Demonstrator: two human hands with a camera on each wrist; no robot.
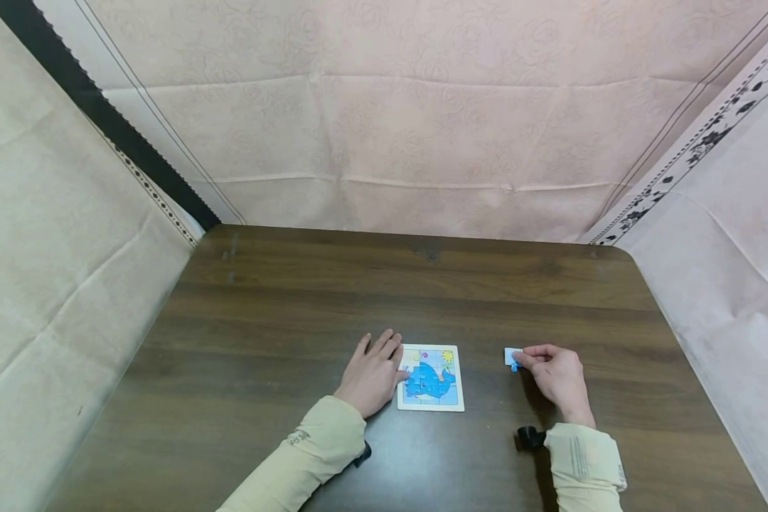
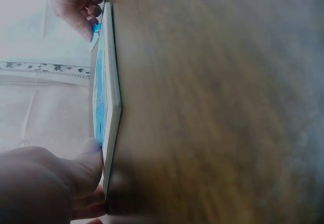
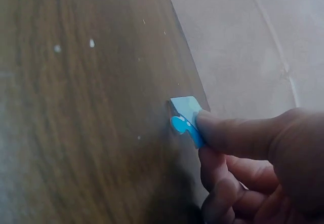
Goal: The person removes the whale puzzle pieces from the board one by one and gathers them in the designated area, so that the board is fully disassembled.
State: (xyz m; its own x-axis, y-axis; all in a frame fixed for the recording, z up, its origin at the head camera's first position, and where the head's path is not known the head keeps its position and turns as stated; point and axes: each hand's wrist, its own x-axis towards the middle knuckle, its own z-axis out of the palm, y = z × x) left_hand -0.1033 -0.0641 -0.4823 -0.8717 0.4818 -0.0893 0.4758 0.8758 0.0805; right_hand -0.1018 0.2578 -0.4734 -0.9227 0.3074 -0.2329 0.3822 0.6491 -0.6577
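A square jigsaw puzzle [image 1: 430,408] with a pale frame and a blue whale picture lies flat on the table. My left hand [image 1: 370,377] rests along its left side, fingers stretched out past the frame. In the left wrist view, the thumb of that hand [image 2: 50,178] presses on the top face of the puzzle board [image 2: 115,107]. To the right of the puzzle, my right hand [image 1: 557,377] pinches a small light-blue puzzle piece [image 1: 510,355] between thumb and fingers. Seen from the right wrist, the piece [image 3: 186,106] has a rounded bright-blue knob and stands tilted over the wood.
Both hands work over a dark brown wooden table [image 1: 294,284] with rounded far corners. Pale patterned cloth [image 1: 384,135] hangs behind it and along both sides. A small black device [image 1: 530,436] sits at the right wrist, another [image 1: 363,454] at the left.
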